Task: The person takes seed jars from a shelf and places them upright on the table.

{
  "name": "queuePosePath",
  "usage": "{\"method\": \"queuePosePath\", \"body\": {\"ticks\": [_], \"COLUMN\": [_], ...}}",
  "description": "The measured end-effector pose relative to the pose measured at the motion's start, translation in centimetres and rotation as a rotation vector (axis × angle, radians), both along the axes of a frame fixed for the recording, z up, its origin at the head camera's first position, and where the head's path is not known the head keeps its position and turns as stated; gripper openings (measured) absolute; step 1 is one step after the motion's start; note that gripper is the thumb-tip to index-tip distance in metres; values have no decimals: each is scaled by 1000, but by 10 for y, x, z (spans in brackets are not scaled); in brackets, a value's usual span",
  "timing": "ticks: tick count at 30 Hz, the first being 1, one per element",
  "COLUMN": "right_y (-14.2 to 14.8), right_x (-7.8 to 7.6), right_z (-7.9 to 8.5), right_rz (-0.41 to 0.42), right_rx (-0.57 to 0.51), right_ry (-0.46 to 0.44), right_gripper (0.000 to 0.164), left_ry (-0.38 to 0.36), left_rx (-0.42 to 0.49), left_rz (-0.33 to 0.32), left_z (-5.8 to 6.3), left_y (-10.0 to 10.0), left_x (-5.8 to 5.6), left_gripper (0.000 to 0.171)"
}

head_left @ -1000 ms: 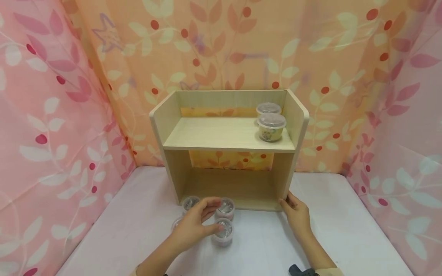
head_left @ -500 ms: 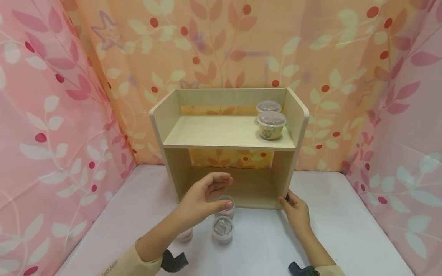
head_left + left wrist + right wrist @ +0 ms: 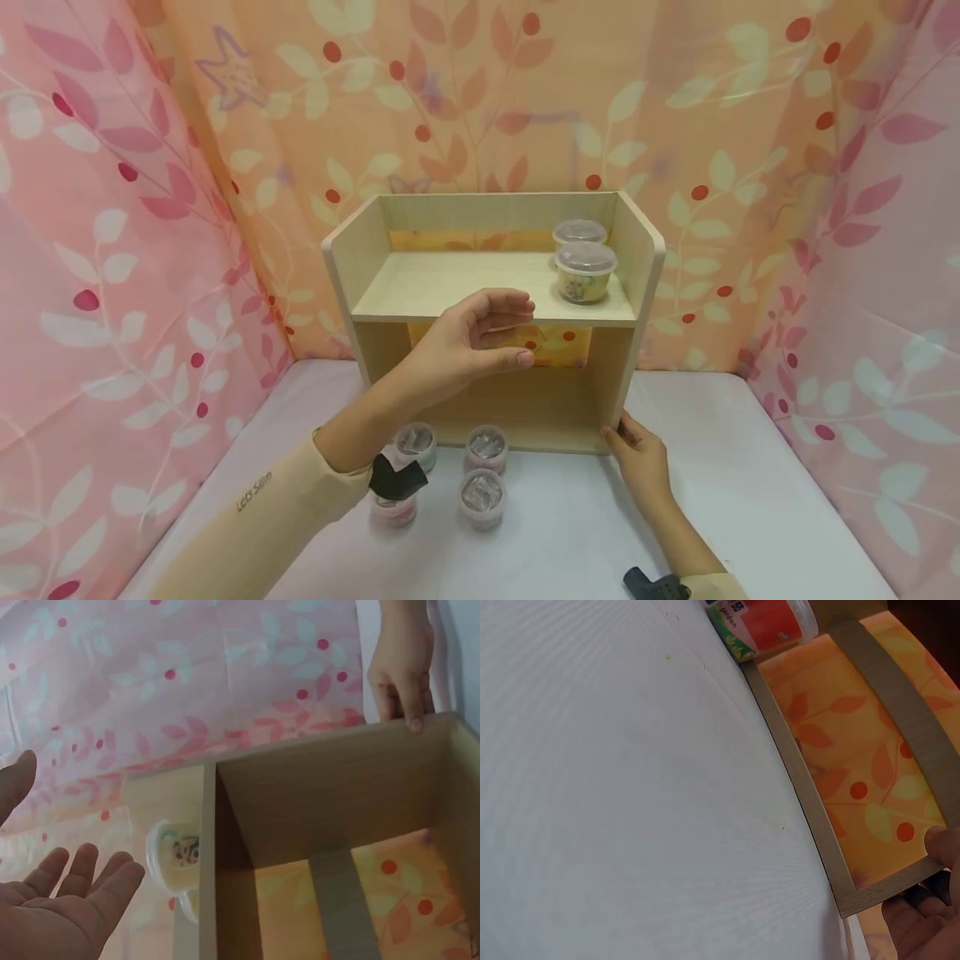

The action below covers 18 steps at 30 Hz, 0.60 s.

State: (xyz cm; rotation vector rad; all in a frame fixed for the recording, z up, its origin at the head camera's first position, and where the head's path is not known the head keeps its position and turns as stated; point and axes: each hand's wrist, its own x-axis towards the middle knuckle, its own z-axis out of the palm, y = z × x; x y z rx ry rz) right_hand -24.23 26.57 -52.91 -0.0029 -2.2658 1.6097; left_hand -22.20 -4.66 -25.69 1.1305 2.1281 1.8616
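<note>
My left hand (image 3: 472, 342) is raised in front of the upper board of a pale wooden two-tier shelf (image 3: 420, 287), thumb and fingers apart with nothing between them. To its right on that board stand two lidded yellow tubs, the front one (image 3: 585, 282) partly covering the back one (image 3: 579, 232). At the shelf's lower right front, my right hand (image 3: 641, 462) pinches the edge of the side panel, thumb on the inside. The right wrist view shows its thumb (image 3: 941, 844) over that panel edge.
Several small round tubs with clear lids sit on the white tabletop before the shelf, among them a front tub (image 3: 482, 498) and one partly behind the left wrist strap (image 3: 397, 479). Flowered cloth (image 3: 247, 167) walls surround the table.
My left hand has risen from above the tubs on the table to the upper board's height, still without anything in it. The right hand keeps its place on the panel.
</note>
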Motion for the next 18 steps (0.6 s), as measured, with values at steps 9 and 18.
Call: {"method": "queuePosePath", "body": {"ticks": [9,18], "right_y": [0,-1], "right_x": [0,0], "right_z": [-1,1], "right_rz": [3,-1], "right_rx": [9,-11], "right_ry": [-6,11], "right_gripper": [57,56], "left_ry": [34,-19], "left_rx": [-55,-134], "left_rz": [35,82], "left_z": [34,42], "left_y": [13,23], "left_x": [-35,-73], "left_gripper": [66,70]}}
